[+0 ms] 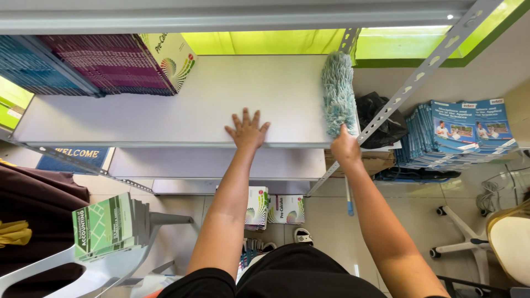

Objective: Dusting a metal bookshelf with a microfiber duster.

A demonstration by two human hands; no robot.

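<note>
**Duster on a bare metal shelf**

The shelf (182,110) is a smooth, pale grey metal sheet held by perforated angle posts. The left hand (247,131) lies flat on its front edge, fingers spread wide, palm down, gripping nothing. Just to its right, the right hand (345,148) is closed round the thin handle of a duster (338,94), whose long, fluffy, blue-green head lies on the shelf and stretches away from the hand along the right edge. Far to the left of the flat hand, thin paperback books (105,63) stand packed in rows. Beyond the right hand, past the post, lies a crumpled black bag (381,118) beside a stack of blue booklets (452,135).
</note>
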